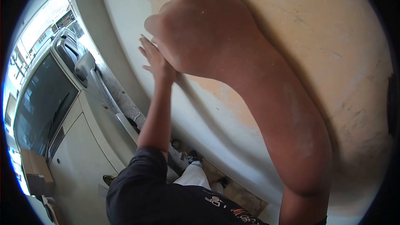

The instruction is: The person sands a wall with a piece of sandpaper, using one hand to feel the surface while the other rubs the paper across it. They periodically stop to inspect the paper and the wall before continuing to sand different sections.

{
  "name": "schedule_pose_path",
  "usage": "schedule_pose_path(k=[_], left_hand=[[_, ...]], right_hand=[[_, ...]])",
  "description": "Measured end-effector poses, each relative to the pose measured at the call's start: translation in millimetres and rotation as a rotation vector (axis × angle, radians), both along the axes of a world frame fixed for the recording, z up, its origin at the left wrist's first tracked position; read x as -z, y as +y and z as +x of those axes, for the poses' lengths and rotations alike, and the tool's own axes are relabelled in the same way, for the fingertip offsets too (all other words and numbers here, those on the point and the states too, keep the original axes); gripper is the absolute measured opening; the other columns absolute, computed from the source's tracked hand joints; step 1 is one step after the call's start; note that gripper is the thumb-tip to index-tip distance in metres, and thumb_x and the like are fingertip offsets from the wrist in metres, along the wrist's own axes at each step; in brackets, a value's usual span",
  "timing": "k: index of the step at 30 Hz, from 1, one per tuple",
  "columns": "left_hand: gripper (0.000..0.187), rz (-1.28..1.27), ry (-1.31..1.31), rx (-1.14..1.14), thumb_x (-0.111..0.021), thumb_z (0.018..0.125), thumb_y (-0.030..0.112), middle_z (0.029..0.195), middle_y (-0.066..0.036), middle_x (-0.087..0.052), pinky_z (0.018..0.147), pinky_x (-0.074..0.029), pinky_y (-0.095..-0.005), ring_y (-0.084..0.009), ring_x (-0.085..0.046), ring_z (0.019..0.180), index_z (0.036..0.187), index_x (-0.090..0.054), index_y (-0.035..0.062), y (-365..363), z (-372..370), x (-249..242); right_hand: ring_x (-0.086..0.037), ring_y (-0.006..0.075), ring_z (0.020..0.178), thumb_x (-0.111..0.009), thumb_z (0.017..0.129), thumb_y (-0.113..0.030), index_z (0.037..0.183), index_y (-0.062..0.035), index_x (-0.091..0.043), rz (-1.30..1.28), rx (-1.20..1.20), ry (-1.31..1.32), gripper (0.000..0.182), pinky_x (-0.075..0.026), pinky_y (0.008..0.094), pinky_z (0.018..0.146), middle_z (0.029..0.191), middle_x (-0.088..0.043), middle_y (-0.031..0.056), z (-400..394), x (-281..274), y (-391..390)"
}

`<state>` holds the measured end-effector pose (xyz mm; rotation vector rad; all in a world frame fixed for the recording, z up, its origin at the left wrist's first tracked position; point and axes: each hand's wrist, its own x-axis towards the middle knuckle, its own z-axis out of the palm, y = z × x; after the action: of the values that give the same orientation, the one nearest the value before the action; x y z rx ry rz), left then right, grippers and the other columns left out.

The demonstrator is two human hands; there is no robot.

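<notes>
My right hand is close to the camera, its back toward me and its fingers curled in against the wall. Whatever lies under those fingers, if anything, is hidden. Beyond it, my left hand rests on the white part of the wall with its fingers spread. The right hand and wrist cover part of the left one. Around the right arm the wall surface is patchy, with tan areas, scuffs and dark marks beside white paint.
A parked light-coloured vehicle stands close on the left, its side mirror jutting toward the wall. Cardboard boxes sit at lower left. Several small objects lie on the floor at the wall's foot, near my white-clothed leg.
</notes>
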<state>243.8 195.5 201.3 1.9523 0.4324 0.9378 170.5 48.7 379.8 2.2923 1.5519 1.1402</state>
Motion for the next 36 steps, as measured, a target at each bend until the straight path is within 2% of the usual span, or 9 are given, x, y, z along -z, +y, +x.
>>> schedule_pose_path(k=[4,8,16,21,26,29,32,33,36], left_hand=[[0.12,0.53,-0.207,0.192,-0.036,0.074,0.082,0.151,-0.029,0.004,0.1,0.011,-0.0693,-0.0443,0.006,0.14,0.144,0.005,-0.0072,-87,-46,103],[0.124,0.81,-0.23,0.146,-0.033,0.07,0.087,0.153,-0.023,0.004,0.099,0.011,-0.0704,-0.0438,0.007,0.14,0.145,0.002,-0.0061,-65,-49,97],[0.102,0.299,-0.228,0.107,-0.031,0.084,0.073,0.154,-0.022,-0.001,0.103,0.008,-0.067,-0.04,0.007,0.142,0.146,-0.003,-0.0026,-51,-22,43],[0.131,0.764,-0.243,0.178,-0.025,0.065,0.093,0.153,-0.023,0.004,0.097,0.015,-0.0698,-0.0415,0.013,0.14,0.144,0.001,-0.0087,-73,-54,121],[0.109,0.343,0.12,0.022,-0.031,0.078,0.079,0.155,-0.018,0.004,0.1,0.004,-0.0711,-0.0406,0.008,0.141,0.147,0.003,0.0017,60,39,75],[0.109,0.155,-0.103,0.156,-0.034,0.078,0.078,0.155,-0.02,0.003,0.102,0.004,-0.0696,-0.0415,0.007,0.141,0.147,0.002,0.0014,2,24,70],[0.116,0.459,-0.304,0.272,-0.038,0.075,0.08,0.148,-0.033,-0.012,0.101,0.008,-0.0689,-0.0462,-0.005,0.14,0.143,-0.012,-0.0098,-80,-52,84],[0.097,0.518,-0.373,0.298,-0.047,0.079,0.071,0.144,-0.026,-0.033,0.103,0.005,-0.0692,-0.0437,-0.018,0.138,0.139,-0.034,-0.0029,-89,-64,99],[0.077,0.949,-0.514,0.237,-0.052,0.084,0.06,0.147,-0.016,-0.033,0.107,-0.004,-0.0655,-0.0393,-0.025,0.137,0.137,-0.04,0.0042,-56,-56,115]], right_hand=[[-0.061,0.0188,0.071,-0.06,0.078,-0.023,0.069,-0.0157,-0.063,0.028,-0.014,-0.002,0.012,-0.041,0.0375,0.079,0.064,-0.062,0.0013,2,-3,-1],[-0.061,0.019,0.07,-0.059,0.079,-0.022,0.069,-0.0151,-0.063,0.009,-0.017,-0.014,0.012,-0.04,0.0377,0.079,0.064,-0.062,0.0018,2,-2,0],[-0.06,0.0194,0.069,-0.059,0.08,-0.021,0.069,-0.014,-0.062,0.031,-0.054,0.038,0.013,-0.04,0.0381,0.078,0.064,-0.061,0.0028,3,-5,-3],[-0.06,0.0196,0.069,-0.058,0.081,-0.021,0.07,-0.0132,-0.061,0.024,-0.031,0.006,0.014,-0.039,0.0384,0.078,0.064,-0.061,0.0034,6,-5,-3],[-0.059,0.0198,0.068,-0.058,0.082,-0.02,0.07,-0.0125,-0.06,-0.016,-0.063,0.062,0.014,-0.039,0.0387,0.077,0.064,-0.06,0.004,7,-5,-7],[-0.059,0.02,0.068,-0.058,0.082,-0.02,0.07,-0.012,-0.06,-0.009,-0.078,0.064,0.014,-0.039,0.0388,0.077,0.063,-0.06,0.0044,7,-6,-1],[-0.059,0.0201,0.067,-0.057,0.083,-0.019,0.07,-0.0116,-0.06,-0.013,-0.082,0.051,0.015,-0.039,0.039,0.077,0.063,-0.06,0.0048,9,-7,-5],[-0.058,0.0202,0.067,-0.057,0.083,-0.019,0.07,-0.0114,-0.06,-0.021,-0.082,0.05,0.015,-0.039,0.039,0.077,0.063,-0.06,0.0049,12,-8,-6],[-0.058,0.0203,0.067,-0.057,0.083,-0.019,0.07,-0.011,-0.059,-0.051,-0.075,0.058,0.015,-0.039,0.0392,0.076,0.063,-0.06,0.0053,14,-8,-7]])
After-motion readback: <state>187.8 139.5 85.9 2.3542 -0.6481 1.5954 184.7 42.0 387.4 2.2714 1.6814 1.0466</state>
